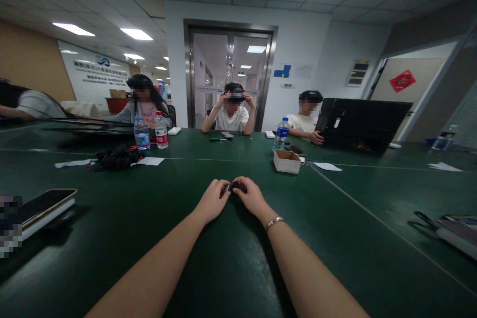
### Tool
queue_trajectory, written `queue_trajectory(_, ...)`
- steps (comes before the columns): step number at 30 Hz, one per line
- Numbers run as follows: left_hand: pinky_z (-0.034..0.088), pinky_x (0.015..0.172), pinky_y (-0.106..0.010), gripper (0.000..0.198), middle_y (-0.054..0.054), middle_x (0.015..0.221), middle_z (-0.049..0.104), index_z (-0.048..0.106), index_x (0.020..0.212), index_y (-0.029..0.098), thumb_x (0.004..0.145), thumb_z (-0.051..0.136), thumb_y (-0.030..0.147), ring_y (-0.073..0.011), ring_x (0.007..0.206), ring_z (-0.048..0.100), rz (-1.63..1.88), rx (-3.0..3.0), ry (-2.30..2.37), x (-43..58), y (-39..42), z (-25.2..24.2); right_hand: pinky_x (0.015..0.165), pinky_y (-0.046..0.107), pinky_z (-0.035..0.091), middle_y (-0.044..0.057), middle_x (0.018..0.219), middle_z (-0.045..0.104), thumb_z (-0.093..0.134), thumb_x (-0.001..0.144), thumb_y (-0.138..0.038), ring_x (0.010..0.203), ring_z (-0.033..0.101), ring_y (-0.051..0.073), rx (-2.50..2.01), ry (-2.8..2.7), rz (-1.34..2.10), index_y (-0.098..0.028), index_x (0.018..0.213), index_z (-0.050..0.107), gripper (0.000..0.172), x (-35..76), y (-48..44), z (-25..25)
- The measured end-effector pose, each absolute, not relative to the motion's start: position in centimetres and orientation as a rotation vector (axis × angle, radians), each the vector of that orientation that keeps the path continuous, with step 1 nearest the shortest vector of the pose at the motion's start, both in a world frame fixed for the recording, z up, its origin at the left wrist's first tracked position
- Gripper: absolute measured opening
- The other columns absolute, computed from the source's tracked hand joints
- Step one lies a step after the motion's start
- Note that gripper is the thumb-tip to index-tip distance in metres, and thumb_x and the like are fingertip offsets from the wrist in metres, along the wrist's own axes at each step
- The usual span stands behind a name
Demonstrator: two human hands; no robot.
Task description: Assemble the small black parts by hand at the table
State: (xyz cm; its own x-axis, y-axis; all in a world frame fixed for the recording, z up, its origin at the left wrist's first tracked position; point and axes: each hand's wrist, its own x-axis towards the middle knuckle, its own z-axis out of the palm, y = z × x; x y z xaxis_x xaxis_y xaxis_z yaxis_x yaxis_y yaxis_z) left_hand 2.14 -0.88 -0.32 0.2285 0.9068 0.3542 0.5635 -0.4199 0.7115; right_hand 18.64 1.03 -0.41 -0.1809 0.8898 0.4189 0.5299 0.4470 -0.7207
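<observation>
My left hand [213,200] is closed, with thumb and fingers pinching a small dark piece [224,190] that has a shiny edge. Across a narrow gap, my right hand [254,198] pinches a small black piece [239,187]. Both hands are low over the green tabletop [231,263], fingertips facing each other. Fingers cover much of both pieces, so their kind cannot be made out, nor whether they touch. A silvery bracelet [275,222] circles my right wrist.
An open box [286,162] and a blue-capped bottle [281,134] stand ahead to the right. Two bottles [141,134] and a heap of black items [117,157] lie ahead-left. Phone-like devices [46,208] lie at left. Several people sit opposite, one behind a large black panel [365,121].
</observation>
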Motion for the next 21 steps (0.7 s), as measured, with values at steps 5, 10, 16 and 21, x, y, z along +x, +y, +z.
queue_trajectory(5, 0.051, 0.071, -0.028, 0.03, -0.003, 0.089, 0.057, 0.051, 0.105, 0.018, 0.076, 0.056, 0.026, -0.0131, 0.076, 0.06, 1.23, 1.802, 1.231, 2.1, -0.2, -0.8, 0.078, 0.031, 0.046, 0.002, 0.094, 0.062, 0.057, 0.07, -0.013, 0.081, 0.058, 0.014, -1.222, -1.815, 0.559, -0.021, 0.096, 0.06, 0.027, 18.2, 0.9, -0.4)
queue_trajectory(10, 0.051, 0.075, -0.029, 0.022, -0.005, 0.093, 0.061, 0.059, 0.096, 0.018, 0.078, 0.054, 0.029, -0.0144, 0.08, 0.061, 1.229, 1.845, 1.189, 1.8, -0.1, -0.6, 0.07, 0.029, 0.047, 0.002, 0.082, 0.061, 0.065, 0.065, -0.018, 0.071, 0.055, 0.013, -1.227, -1.793, 0.576, -0.017, 0.087, 0.062, 0.022, 17.9, 1.0, -0.7)
queue_trajectory(16, 0.049, 0.085, -0.033, 0.026, -0.008, 0.105, 0.063, 0.063, 0.101, 0.018, 0.082, 0.049, 0.031, -0.018, 0.095, 0.06, 1.195, 1.807, 1.226, 1.3, 0.7, -1.1, 0.072, 0.029, 0.05, 0.004, 0.091, 0.059, 0.065, 0.067, -0.024, 0.074, 0.059, 0.013, -1.132, -1.698, 0.739, -0.018, 0.09, 0.067, 0.024, 18.4, 1.4, -0.5)
queue_trajectory(21, 0.047, 0.086, -0.032, 0.029, -0.007, 0.106, 0.064, 0.065, 0.101, 0.02, 0.082, 0.048, 0.035, -0.0182, 0.096, 0.059, 1.145, 1.836, 1.285, 1.2, 0.8, -1.0, 0.067, 0.029, 0.051, 0.003, 0.089, 0.062, 0.067, 0.067, -0.026, 0.065, 0.062, 0.012, -1.073, -1.546, 1.027, -0.017, 0.098, 0.065, 0.032, 18.7, 1.3, -0.2)
